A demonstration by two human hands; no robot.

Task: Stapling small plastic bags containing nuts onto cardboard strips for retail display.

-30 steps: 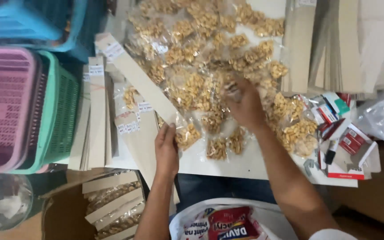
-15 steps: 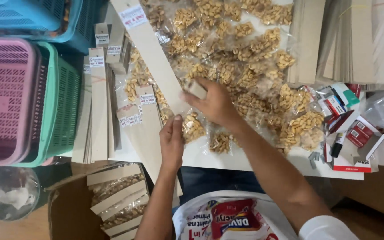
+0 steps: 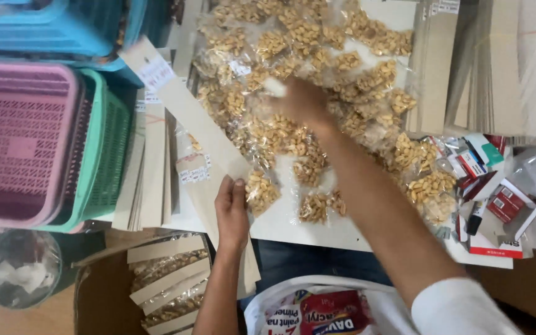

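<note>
Cardboard strip [image 3: 187, 115]: long, pale, lying slantwise on the bench [image 3: 293, 229], upper end with a white label near the blue basket [image 3: 44, 28], lower end at the left hand [image 3: 232, 211]. Left-hand fingers are closed over that lower end and press it down on the bench, just beside a small clear packet of nuts [image 3: 260, 191].

Right hand [image 3: 302, 99] is over the heap of nut packets [image 3: 317, 80] spread across the middle of the bench. It is motion-blurred; the fingers seem to pinch something pale, perhaps a packet corner, but whether they are apart or together I cannot tell.

Step in hand, as judged: picking one packet from the heap while the strip is held steady. The next move would call for bringing a packet across to the strip and lining it up along the edge, with the left hand keeping the strip from sliding.

Surroundings: pink basket [image 3: 20, 136] nested in a green one at left; more strips stacked beside it; a box [image 3: 103, 291] below the bench holds strips already carrying packets.

Poorly seen: the right fingertips; the strip stacks at top right run out of frame; the bag [image 3: 317, 313] at the bottom edge is cut off.
</note>
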